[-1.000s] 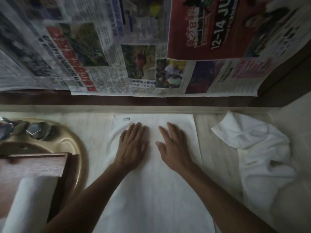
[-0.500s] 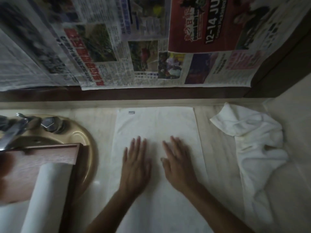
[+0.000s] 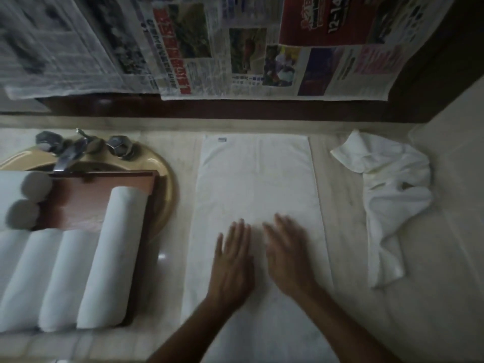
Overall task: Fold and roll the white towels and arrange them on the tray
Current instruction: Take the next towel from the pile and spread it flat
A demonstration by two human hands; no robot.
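Dim marble counter (image 3: 343,205): flat towel (image 3: 256,179) spread just right of the tray (image 3: 104,192), left hand (image 3: 233,263) and right hand (image 3: 288,258) flat on it, fingers straight, gripping nothing. Crumpled towel (image 3: 392,205) farther right of the tray. Risk of uneven pressure dragging cloth askew, spoiling the roll

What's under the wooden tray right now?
The wooden tray lies over the tan sink basin, whose rim and faucet show beyond it. Most of the bowl is covered by the tray and its rolled towels.
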